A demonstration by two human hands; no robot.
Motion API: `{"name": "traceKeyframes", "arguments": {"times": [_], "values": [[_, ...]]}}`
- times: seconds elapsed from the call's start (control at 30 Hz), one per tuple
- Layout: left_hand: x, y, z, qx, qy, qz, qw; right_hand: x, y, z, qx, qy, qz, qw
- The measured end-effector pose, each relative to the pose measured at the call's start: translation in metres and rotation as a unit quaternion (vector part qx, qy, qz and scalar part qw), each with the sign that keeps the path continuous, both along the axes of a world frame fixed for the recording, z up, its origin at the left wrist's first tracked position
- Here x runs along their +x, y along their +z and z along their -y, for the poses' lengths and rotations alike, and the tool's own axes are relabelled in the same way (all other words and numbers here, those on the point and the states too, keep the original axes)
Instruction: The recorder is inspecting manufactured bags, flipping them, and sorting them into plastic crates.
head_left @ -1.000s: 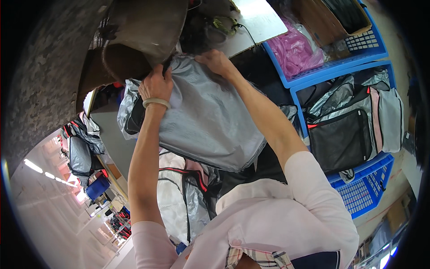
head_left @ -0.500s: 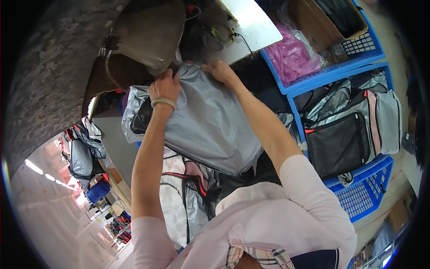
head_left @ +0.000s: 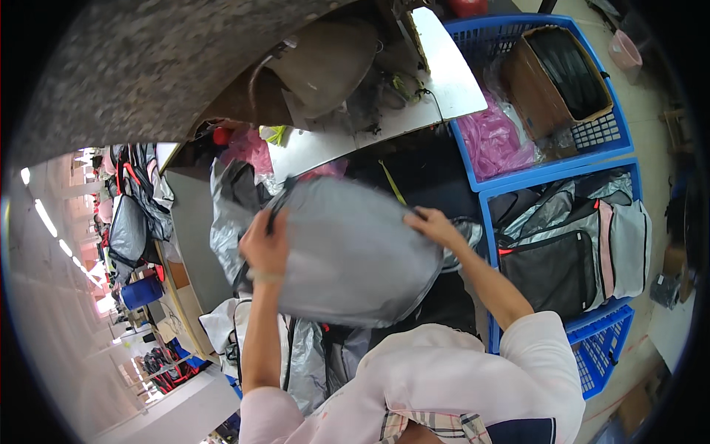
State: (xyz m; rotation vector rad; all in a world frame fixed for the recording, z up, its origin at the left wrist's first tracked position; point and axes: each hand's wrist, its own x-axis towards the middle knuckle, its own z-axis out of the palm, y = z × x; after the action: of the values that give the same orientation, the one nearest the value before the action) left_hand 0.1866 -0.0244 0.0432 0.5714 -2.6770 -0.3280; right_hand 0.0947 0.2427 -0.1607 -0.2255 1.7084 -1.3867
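Observation:
A silver fabric bag piece (head_left: 355, 255) with a dark edge hangs spread between my hands, smeared by motion. My left hand (head_left: 265, 244), a band on its wrist, is closed on its left edge. My right hand (head_left: 435, 226) pinches its upper right edge between thumb and fingers. Behind the piece, to the left, lies crumpled silver and black material (head_left: 225, 214). Below it, close to my body, are white and silver bag pieces (head_left: 305, 362), partly hidden by my left arm and the held piece.
A white worktable (head_left: 451, 81) with a dusty machine (head_left: 329, 63) stands ahead. At right, one blue crate (head_left: 481, 185) holds grey, black and pink bags; another (head_left: 543, 166) holds pink plastic and a cardboard box (head_left: 536, 92). A grey-brown mottled surface (head_left: 111, 74) fills the upper left.
The silver piece has come away from the machine toward my body and flattened out between my hands. Both hands moved down and farther apart; the view has shifted, showing more of the worktable.

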Motion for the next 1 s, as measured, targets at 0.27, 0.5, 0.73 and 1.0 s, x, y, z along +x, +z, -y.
{"name": "traceKeyframes", "arguments": {"times": [0.27,0.5,0.73,1.0], "values": [[0.235,0.243,0.014,-0.221,0.185,-0.085,0.954,0.154,0.172,0.113,-0.266,0.078,-0.064,0.959],[0.256,0.394,-0.098,-0.254,0.005,0.03,0.967,0.346,0.267,0.119,-0.413,0.188,0.09,0.887],[0.212,0.255,-0.136,-0.285,-0.512,0.41,0.699,0.259,0.283,-0.022,-0.435,0.252,0.032,0.864],[0.216,0.118,-0.152,-0.078,-0.661,0.319,0.674,0.219,0.217,0.05,-0.208,0.046,-0.026,0.977]]}}
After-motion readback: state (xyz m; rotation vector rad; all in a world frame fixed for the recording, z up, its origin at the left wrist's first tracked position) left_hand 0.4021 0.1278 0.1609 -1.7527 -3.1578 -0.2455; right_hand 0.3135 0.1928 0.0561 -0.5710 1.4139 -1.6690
